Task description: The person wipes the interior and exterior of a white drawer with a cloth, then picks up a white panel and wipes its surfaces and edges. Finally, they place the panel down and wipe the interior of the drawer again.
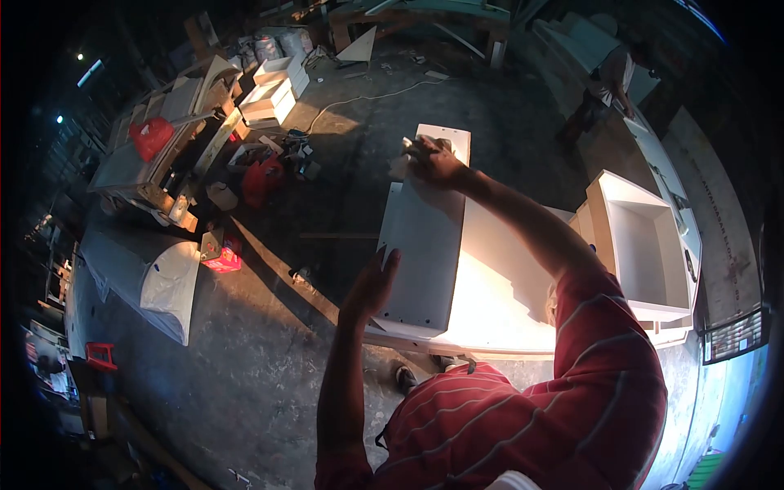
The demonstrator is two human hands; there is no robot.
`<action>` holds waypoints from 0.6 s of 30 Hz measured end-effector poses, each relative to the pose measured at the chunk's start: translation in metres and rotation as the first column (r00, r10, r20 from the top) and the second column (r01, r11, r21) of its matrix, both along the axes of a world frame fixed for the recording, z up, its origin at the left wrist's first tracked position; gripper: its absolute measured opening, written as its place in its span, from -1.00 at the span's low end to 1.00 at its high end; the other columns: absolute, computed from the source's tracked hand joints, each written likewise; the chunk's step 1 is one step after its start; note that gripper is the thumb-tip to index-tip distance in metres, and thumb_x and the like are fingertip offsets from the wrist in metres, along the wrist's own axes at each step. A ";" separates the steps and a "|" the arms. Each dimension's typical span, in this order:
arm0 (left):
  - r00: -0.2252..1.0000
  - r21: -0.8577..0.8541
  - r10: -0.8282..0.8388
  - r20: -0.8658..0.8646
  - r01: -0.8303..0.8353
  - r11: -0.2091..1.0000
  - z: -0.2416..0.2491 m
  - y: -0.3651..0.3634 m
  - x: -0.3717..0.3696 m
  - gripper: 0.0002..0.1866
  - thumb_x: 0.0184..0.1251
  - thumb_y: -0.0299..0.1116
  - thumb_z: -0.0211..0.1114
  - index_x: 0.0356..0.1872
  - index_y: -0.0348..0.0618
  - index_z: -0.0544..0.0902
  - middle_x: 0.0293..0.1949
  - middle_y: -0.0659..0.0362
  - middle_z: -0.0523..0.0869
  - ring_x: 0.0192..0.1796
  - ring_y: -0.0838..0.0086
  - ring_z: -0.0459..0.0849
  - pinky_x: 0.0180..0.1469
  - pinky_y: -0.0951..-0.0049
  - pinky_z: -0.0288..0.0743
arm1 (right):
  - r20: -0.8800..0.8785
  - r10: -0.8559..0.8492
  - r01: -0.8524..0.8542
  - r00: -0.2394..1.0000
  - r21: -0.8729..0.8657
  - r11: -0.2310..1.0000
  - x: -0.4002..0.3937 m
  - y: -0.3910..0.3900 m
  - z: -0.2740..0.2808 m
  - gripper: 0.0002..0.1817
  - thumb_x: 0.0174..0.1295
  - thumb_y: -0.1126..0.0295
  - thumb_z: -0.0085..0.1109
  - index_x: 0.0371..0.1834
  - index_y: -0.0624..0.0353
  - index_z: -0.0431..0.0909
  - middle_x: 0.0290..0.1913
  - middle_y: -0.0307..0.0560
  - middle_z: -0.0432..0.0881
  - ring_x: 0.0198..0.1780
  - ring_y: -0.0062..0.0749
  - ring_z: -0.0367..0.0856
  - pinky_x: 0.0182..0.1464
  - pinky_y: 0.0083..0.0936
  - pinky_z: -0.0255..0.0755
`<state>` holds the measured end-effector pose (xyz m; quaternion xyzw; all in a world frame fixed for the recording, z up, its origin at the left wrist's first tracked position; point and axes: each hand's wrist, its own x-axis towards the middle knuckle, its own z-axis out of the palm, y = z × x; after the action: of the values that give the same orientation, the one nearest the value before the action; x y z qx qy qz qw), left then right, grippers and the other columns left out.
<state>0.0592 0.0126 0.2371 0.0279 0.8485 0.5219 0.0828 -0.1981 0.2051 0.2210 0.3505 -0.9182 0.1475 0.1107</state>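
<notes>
A long white board (pixel 425 245) stands tilted on a larger white panel (pixel 498 294) that lies flat before me. My left hand (pixel 371 286) grips the board's near left edge, thumb on its face. My right hand (pixel 433 159) is stretched out and clasps the board's far end. The board has small holes along its lower edge. My red striped shirt fills the bottom of the view.
A white open cabinet box (pixel 641 245) sits to the right. On the dark concrete floor lie red tools (pixel 261 180), a red box (pixel 222 257), white stacked boxes (pixel 273 90) and a cable. Another person (pixel 600 94) bends over a white bench at far right.
</notes>
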 end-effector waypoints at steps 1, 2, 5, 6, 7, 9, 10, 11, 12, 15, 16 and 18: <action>0.999 0.031 -0.007 -0.034 0.008 0.999 -0.002 0.001 -0.001 -0.23 0.40 0.25 -0.28 0.20 -0.30 0.40 0.11 -0.16 0.53 0.23 0.02 0.46 0.23 0.21 0.28 | -0.026 0.029 -0.028 0.999 0.023 0.999 0.005 0.003 0.002 -0.42 0.31 -0.08 -0.18 0.30 -0.01 0.32 0.37 0.27 0.17 0.44 0.10 0.04 0.40 -0.06 -0.05; 0.999 0.035 -0.007 -0.034 0.008 0.999 -0.003 0.001 -0.004 -0.23 0.40 0.25 -0.28 0.20 -0.30 0.40 0.11 -0.16 0.53 0.23 0.02 0.46 0.23 0.21 0.28 | -0.052 0.058 -0.056 0.997 0.048 0.997 0.007 0.007 0.005 -0.41 0.30 -0.08 -0.18 0.29 0.00 0.33 0.36 0.30 0.19 0.44 0.07 0.04 0.41 -0.09 -0.05; 0.998 0.061 -0.011 -0.062 0.014 0.998 -0.009 0.000 -0.002 -0.24 0.40 0.25 -0.28 0.19 -0.30 0.41 0.10 -0.15 0.55 0.21 0.03 0.48 0.22 0.21 0.29 | -0.027 0.037 -0.038 0.999 -0.058 0.998 -0.044 0.016 -0.009 -0.44 0.31 -0.08 -0.20 0.21 0.02 0.42 0.34 0.20 0.27 0.44 0.04 0.05 0.40 -0.16 -0.02; 0.999 0.054 -0.018 -0.040 0.021 0.998 -0.007 -0.001 -0.002 -0.30 0.44 0.16 -0.27 0.20 -0.31 0.38 0.12 -0.15 0.53 0.23 0.03 0.46 0.24 0.22 0.27 | -0.091 0.009 -0.014 0.996 -0.052 0.999 -0.047 0.015 0.002 -0.52 0.31 -0.04 -0.19 0.09 0.01 0.49 0.24 0.09 0.40 0.38 0.01 0.18 0.38 -0.16 0.02; 1.000 0.047 -0.025 -0.017 0.026 0.999 -0.006 -0.001 -0.002 -0.37 0.47 0.08 -0.27 0.22 -0.31 0.36 0.13 -0.16 0.51 0.24 0.03 0.44 0.27 0.23 0.25 | -0.033 -0.010 0.008 0.999 -0.050 0.999 -0.049 0.015 0.011 -0.56 0.30 -0.01 -0.17 0.02 0.02 0.51 0.17 0.05 0.46 0.33 -0.03 0.24 0.35 -0.14 0.06; 0.999 0.053 -0.029 -0.031 0.031 0.998 -0.006 -0.001 -0.006 -0.37 0.48 0.07 -0.26 0.21 -0.32 0.37 0.13 -0.16 0.52 0.24 0.04 0.44 0.26 0.23 0.26 | 0.023 -0.029 0.030 0.999 -0.050 0.998 -0.056 0.011 0.023 -0.60 0.29 0.02 -0.15 -0.05 0.03 0.52 0.10 0.02 0.51 0.28 -0.06 0.31 0.32 -0.12 0.10; 0.999 0.064 -0.034 -0.035 0.037 0.997 -0.008 -0.001 -0.003 -0.38 0.48 0.06 -0.26 0.20 -0.32 0.38 0.12 -0.16 0.52 0.23 0.04 0.45 0.25 0.23 0.27 | -0.001 -0.075 0.075 0.997 -0.044 0.996 -0.058 0.008 0.023 -0.63 0.28 0.06 -0.13 -0.10 0.04 0.52 0.03 0.00 0.54 0.24 -0.11 0.34 0.26 -0.09 0.15; 0.999 0.063 -0.033 -0.024 0.035 0.997 -0.008 -0.001 -0.002 -0.38 0.48 0.06 -0.26 0.20 -0.32 0.38 0.12 -0.16 0.52 0.23 0.04 0.45 0.25 0.23 0.27 | -0.021 -0.119 0.118 0.993 -0.037 0.992 -0.060 0.007 0.014 -0.67 0.27 0.09 -0.11 -0.14 0.05 0.52 -0.04 -0.02 0.56 0.20 -0.15 0.38 0.20 -0.06 0.19; 1.000 0.061 -0.029 0.007 0.029 0.998 -0.006 -0.001 -0.004 -0.36 0.47 0.09 -0.25 0.20 -0.31 0.39 0.12 -0.15 0.52 0.23 0.07 0.46 0.24 0.23 0.27 | -0.017 -0.114 0.114 0.993 -0.036 0.993 -0.060 0.005 0.006 -0.67 0.27 0.09 -0.11 -0.14 0.05 0.52 -0.04 -0.02 0.56 0.20 -0.15 0.38 0.20 -0.06 0.19; 1.000 0.087 -0.021 0.003 0.020 0.996 -0.014 -0.003 -0.004 -0.34 0.45 0.12 -0.22 0.20 -0.31 0.40 0.13 -0.14 0.52 0.23 0.09 0.46 0.24 0.23 0.27 | -0.170 0.013 -0.025 0.985 -0.073 0.997 -0.009 -0.003 0.000 -0.64 0.27 0.14 -0.08 0.01 0.05 0.49 -0.05 0.05 0.56 0.22 -0.03 0.34 0.12 -0.05 0.21; 0.999 0.115 -0.021 -0.035 0.025 0.993 -0.017 -0.003 -0.006 -0.34 0.45 0.12 -0.21 0.20 -0.31 0.40 0.13 -0.15 0.52 0.24 0.08 0.45 0.25 0.24 0.26 | -0.131 0.100 -0.105 0.986 -0.032 0.994 0.019 -0.003 0.006 -0.60 0.27 0.15 -0.06 0.12 0.04 0.46 0.02 0.07 0.55 0.25 0.02 0.31 0.19 -0.06 0.14; 0.999 0.118 -0.017 -0.044 0.023 0.993 -0.019 -0.003 -0.007 -0.34 0.44 0.12 -0.20 0.21 -0.31 0.39 0.14 -0.15 0.51 0.25 0.07 0.44 0.26 0.24 0.24 | -0.384 0.282 -0.298 0.879 0.021 0.954 0.067 0.004 -0.006 -0.56 0.24 0.21 0.02 0.19 0.01 0.43 0.19 0.01 0.47 0.32 -0.04 0.27 0.20 -0.06 0.09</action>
<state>0.0520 0.0091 0.2186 0.0524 0.8173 0.5698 0.0680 -0.1315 0.2095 0.2153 0.5038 -0.8129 0.1088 0.2713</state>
